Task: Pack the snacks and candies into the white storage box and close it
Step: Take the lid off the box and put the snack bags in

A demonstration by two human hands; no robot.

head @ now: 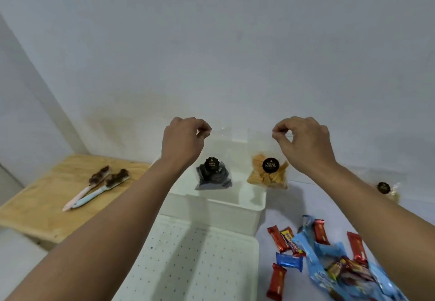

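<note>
My left hand [182, 139] pinches the top of a clear bag of dark snacks [213, 177], which hangs over the open white storage box [211, 209]. My right hand [303, 141] pinches the top of a clear bag of orange chips [268, 174], which hangs at the box's far right corner. The white lid [188, 260], dotted with small holes, lies in front of the box. Several red, blue and yellow wrapped candies [282, 241] and a torn light-blue candy bag [341, 272] lie on the table at the lower right.
A third clear snack bag with a black label [386, 190] stands at the far right. On the left, a wooden board [47, 194] carries two spatulas [94, 190] with brown smears. A white wall rises right behind the table.
</note>
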